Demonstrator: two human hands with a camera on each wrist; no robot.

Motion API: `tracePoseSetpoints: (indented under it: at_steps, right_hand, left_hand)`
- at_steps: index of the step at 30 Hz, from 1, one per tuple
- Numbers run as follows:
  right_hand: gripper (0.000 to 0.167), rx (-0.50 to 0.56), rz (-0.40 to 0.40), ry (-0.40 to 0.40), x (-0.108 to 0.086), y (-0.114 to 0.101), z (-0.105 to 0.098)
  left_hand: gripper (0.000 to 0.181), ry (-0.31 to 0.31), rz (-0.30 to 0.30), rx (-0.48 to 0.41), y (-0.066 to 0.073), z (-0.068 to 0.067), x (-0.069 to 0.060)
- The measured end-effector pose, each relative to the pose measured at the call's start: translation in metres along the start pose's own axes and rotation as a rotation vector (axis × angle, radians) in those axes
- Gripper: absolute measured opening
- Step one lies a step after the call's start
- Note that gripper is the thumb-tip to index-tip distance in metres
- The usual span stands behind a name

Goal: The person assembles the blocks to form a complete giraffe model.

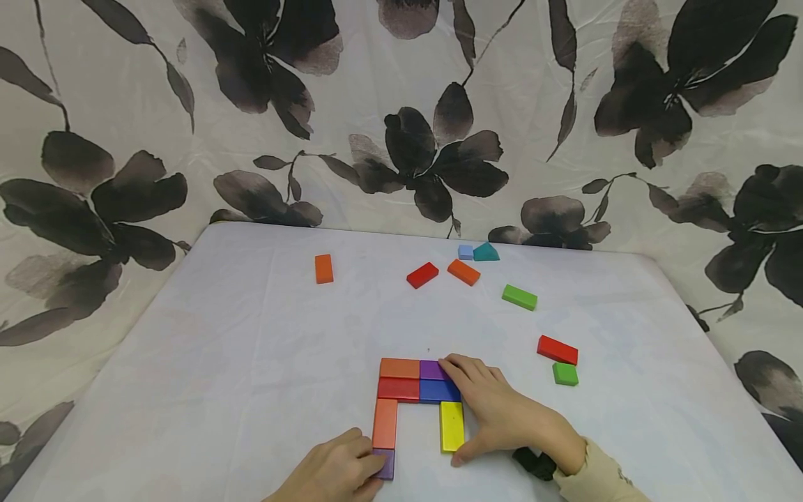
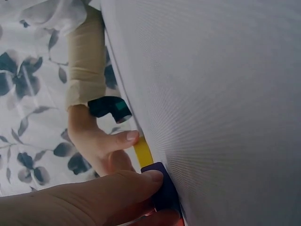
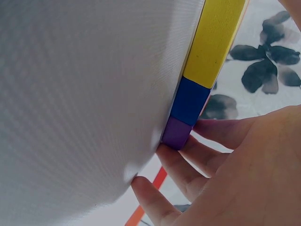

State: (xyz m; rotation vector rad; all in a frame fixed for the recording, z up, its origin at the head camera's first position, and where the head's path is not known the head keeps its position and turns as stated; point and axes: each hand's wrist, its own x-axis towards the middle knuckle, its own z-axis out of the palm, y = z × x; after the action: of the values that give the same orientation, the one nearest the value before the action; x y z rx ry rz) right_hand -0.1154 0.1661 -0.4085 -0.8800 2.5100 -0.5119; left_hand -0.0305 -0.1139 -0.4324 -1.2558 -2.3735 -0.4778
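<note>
Overall, a white-covered table (image 1: 270, 362) fills the lower frame of the head view; a cloth with dark flowers (image 1: 546, 90) spans the top. Lower centre: blocks form an arch. Its rows: orange block (image 1: 399, 367) beside upper purple block (image 1: 433, 369); red block (image 1: 399, 390) beside blue block (image 1: 438, 391). Right leg: yellow block (image 1: 451, 427). Left leg: salmon block (image 1: 385, 424), then lower purple block (image 1: 387, 468), pinched by the left hand (image 1: 341, 468). Right hand (image 1: 502, 408) is spread, fingertips touching upper purple block, thumb at yellow block's lower end; cannot tell whether it squeezes. Loose blocks, upper centre to right: teal block (image 1: 486, 252), light-blue block (image 1: 465, 252), long green block (image 1: 519, 297), others.
</note>
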Motion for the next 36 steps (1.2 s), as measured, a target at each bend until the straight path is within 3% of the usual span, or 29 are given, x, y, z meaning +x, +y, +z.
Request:
tracePoseSetpoints:
  at_steps: [8,17,21,23,25,29,33,36]
  right_hand:
    - [0.123,-0.001,0.0,0.001,0.0,0.0,0.0]
    - [0.123,0.0,0.003,-0.001,0.0,0.0,0.0]
    - [0.123,-0.002,0.006,-0.001,0.0,0.0,0.0]
    - [0.123,-0.002,0.005,0.002,0.0,0.0,0.0]
    - [0.123,0.0,0.005,0.005,0.0,0.001,-0.001]
    - [0.123,0.004,0.011,0.004,0.001,0.001,0.0]
    - [0.123,0.01,0.009,-0.001,0.002,0.002,0.0]
    - [0.123,0.008,0.0,0.0,0.003,0.002,0.0]
  left_hand:
    - [0.028,0.001,-0.016,-0.018,-0.001,0.001,-0.001]
    - [0.033,0.018,-0.031,0.03,-0.001,0.002,-0.002]
    - [0.035,0.014,-0.052,0.049,-0.001,-0.008,0.002]
    - [0.034,-0.035,-0.087,0.027,-0.004,-0.016,0.006]
    - [0.037,-0.14,-0.165,-0.017,-0.01,-0.027,0.013]
    - [0.07,-0.367,-0.32,-0.08,-0.024,-0.041,0.025]
    - [0.108,-0.551,-0.369,-0.151,-0.036,-0.043,0.035]
    - [0.122,-0.666,-0.409,-0.233,-0.042,-0.042,0.042]
